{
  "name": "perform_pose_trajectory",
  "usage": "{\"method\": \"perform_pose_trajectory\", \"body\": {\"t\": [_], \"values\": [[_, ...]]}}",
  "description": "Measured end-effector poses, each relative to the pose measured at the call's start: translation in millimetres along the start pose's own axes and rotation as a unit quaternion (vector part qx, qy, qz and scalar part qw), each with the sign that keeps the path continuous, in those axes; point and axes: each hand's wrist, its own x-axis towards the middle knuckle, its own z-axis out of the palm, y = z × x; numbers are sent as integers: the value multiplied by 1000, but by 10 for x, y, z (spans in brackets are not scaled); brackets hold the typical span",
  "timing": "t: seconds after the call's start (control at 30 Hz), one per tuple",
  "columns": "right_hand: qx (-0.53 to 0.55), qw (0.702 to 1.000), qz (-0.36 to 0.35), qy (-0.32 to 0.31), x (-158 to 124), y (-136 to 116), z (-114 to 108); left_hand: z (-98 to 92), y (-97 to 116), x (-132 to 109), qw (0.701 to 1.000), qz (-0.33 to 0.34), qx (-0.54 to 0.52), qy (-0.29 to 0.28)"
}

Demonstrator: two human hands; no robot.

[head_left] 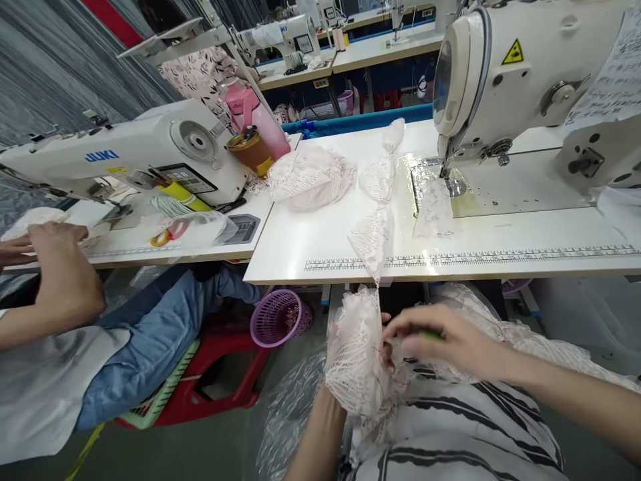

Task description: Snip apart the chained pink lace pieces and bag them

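Observation:
Below the table edge, my left hand [331,406] is mostly covered by a bunch of pale pink lace pieces [358,361]; its wrist shows beneath them, and it appears to hold the bunch up. My right hand [433,337] is at the right side of this bunch, fingers bent and fingertips at the lace. A small green object is tucked in its palm, mostly hidden by the fingers. From the bunch, a chain of joined lace pieces [373,234] runs up over the table edge and across the white tabletop [300,247].
A sewing machine [511,80] stands at right, with a lace piece [435,210] by its needle. More lace [313,177] lies left on the table. At left, a co-worker's hand [60,260] works at another machine [150,150]. A purple basket [265,324] stands below.

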Motion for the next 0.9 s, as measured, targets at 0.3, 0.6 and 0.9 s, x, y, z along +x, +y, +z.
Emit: {"method": "perform_pose_trajectory", "body": {"t": [0.3,0.6,0.9], "values": [[66,992,106,-12,308,492,-304,-117,-273,-232,999,-11,-7,-37],[128,984,121,-30,503,385,-243,-115,-278,-241,1000,-13,-11,-20],[129,985,113,-10,537,409,-210,-126,-265,-231,999,-10,-24,-29]]}}
